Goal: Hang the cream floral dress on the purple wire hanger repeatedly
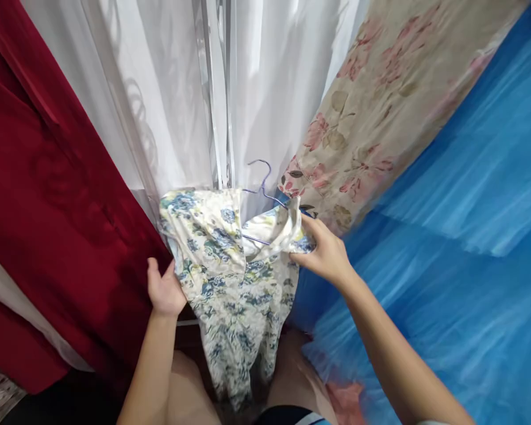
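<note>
A white floral dress (pixel 230 295) with blue and yellow-green print hangs on a thin purple wire hanger (pixel 263 183) in front of me. The hanger's hook points up and is free of any rail. My right hand (pixel 323 251) grips the dress at its right shoulder, thumb and fingers closed on the cloth beside the neckline. At the dress's left edge is my left hand (pixel 166 289), its thumb spread away and the other fingers partly hidden behind the cloth. The dress's left shoulder lies spread out, while the right side is folded and shows the inside of the neck.
Dark red cloth (pixel 57 195) hangs on the left. White drapes (pixel 274 88) hang behind the dress, and beige cloth with pink flowers (pixel 371 112) slants down at the right. Layered blue tulle (pixel 460 248) fills the right side, close to my right arm. My legs (pixel 190 389) are below.
</note>
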`<control>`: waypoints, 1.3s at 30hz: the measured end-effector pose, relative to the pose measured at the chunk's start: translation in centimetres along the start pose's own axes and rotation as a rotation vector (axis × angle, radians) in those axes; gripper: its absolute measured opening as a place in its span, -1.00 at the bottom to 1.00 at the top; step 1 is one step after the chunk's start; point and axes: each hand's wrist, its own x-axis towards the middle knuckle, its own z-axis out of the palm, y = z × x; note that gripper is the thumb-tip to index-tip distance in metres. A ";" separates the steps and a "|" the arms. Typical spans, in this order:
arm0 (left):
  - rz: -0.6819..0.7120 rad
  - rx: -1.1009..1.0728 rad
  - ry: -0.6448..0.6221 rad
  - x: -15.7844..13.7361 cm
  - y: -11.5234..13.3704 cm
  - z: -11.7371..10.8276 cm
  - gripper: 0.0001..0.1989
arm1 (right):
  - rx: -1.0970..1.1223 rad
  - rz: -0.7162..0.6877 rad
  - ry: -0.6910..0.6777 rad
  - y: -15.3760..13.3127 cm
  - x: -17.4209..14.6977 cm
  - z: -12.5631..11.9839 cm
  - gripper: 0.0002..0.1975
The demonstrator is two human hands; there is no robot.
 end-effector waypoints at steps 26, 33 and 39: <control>-0.402 -0.027 0.317 -10.7 -7.3 3.4 -0.56 | 0.799 0.318 -0.423 -9.7 -8.2 13.9 -0.65; -0.019 0.388 0.771 -11.8 -5.7 1.1 -0.56 | 1.179 0.534 -0.456 -9.4 -8.7 14.3 -0.57; 0.150 0.445 0.125 -10.2 -6.0 6.8 -0.74 | 1.166 0.532 -0.460 -9.9 -9.9 12.7 -0.68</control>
